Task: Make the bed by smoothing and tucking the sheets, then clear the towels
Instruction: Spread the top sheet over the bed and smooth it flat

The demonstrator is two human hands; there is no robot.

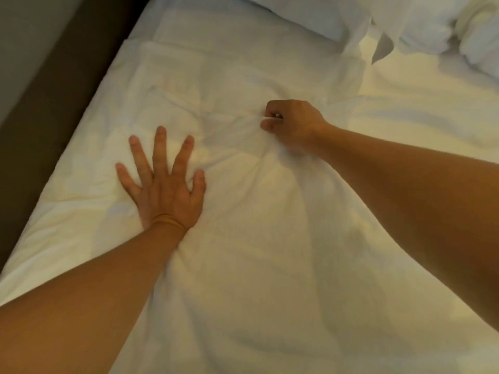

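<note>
Both forearms are reaching out from under me across the white sheet [256, 265], which is lying rumpled over the near half of the bed. I am pressing the left hand [163, 184] flat, fingers [159, 147] spread wide, an orange band [168, 221] sitting at the wrist. The right hand [291, 124] is pinching a small fold of sheet between thumb and curled fingers. My worry — if I am pulling that fold while the palm is pinning the cloth, I may be bunching new creases between the hands rather than clearing them. Farther off, a pillow [297, 14] and what I take to be piled towels [459, 28] are crowding the head end — standing in the way of smoothing there. Along the left edge a dark frame [67, 85] is running.
</note>
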